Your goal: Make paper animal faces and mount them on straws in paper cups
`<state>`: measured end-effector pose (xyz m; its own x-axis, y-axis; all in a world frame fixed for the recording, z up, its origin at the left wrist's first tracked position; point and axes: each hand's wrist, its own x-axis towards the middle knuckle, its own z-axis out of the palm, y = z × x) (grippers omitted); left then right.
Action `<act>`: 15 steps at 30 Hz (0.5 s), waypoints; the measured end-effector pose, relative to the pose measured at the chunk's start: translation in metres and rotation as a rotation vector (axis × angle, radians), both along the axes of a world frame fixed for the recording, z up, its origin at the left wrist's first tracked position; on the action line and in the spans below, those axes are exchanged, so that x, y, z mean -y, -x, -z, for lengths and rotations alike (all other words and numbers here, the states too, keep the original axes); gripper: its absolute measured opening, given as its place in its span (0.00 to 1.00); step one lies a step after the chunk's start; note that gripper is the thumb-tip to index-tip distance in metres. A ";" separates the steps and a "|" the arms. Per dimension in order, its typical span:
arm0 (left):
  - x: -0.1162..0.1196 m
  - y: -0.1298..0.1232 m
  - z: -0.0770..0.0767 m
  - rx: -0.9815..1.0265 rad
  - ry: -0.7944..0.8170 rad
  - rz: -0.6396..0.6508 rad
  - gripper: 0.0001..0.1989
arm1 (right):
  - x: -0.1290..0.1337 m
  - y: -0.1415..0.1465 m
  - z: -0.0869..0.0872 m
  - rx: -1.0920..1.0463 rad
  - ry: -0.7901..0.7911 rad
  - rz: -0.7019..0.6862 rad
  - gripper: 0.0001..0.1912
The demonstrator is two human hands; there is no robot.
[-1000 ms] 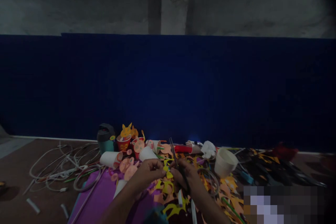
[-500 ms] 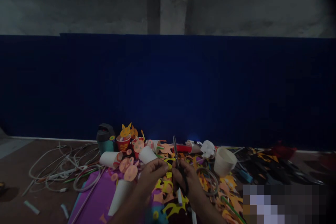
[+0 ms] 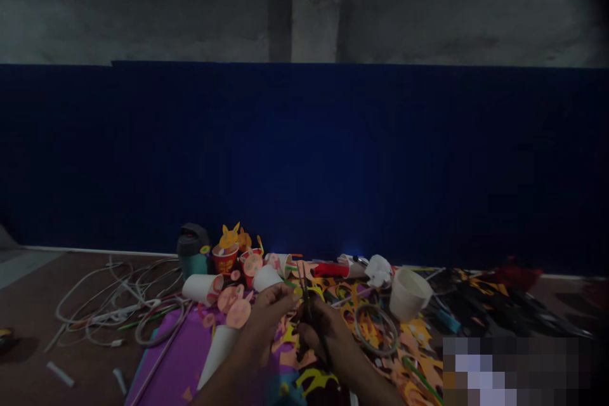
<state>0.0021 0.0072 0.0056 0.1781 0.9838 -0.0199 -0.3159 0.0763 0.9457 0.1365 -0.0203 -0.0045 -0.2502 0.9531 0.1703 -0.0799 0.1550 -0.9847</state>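
Observation:
My right hand (image 3: 328,327) is closed around dark-handled scissors (image 3: 304,282), whose blades point up and away from me. Close by on the left, my left hand (image 3: 271,311) pinches a small yellow paper piece (image 3: 298,292) at its fingertips, next to the blades. The fingers partly hide this piece, and I cannot tell whether the blades touch it. Beneath both hands lie yellow, orange and purple paper scraps (image 3: 316,380). A white paper cup (image 3: 219,349) lies beside my left forearm.
Red cups (image 3: 225,260) with paper animal faces (image 3: 238,313) stand at the back left near a teal bottle (image 3: 193,250). White cables (image 3: 109,311) coil at far left. A tape roll (image 3: 375,330) and a white cup (image 3: 410,294) are right. A blue panel (image 3: 304,158) stands behind.
Both hands have shifted slightly left. The scissors have moved left and lower, closer to my left fingertips. The small yellow bit that showed below the fingers is no longer visible there.

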 end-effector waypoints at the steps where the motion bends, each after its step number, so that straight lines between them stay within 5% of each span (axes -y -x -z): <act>1: 0.000 0.000 -0.001 -0.004 0.001 -0.012 0.11 | 0.000 0.001 0.001 -0.006 0.019 -0.012 0.16; 15: 0.000 0.000 -0.001 0.035 -0.023 0.022 0.10 | 0.003 0.003 -0.002 0.022 0.067 -0.012 0.17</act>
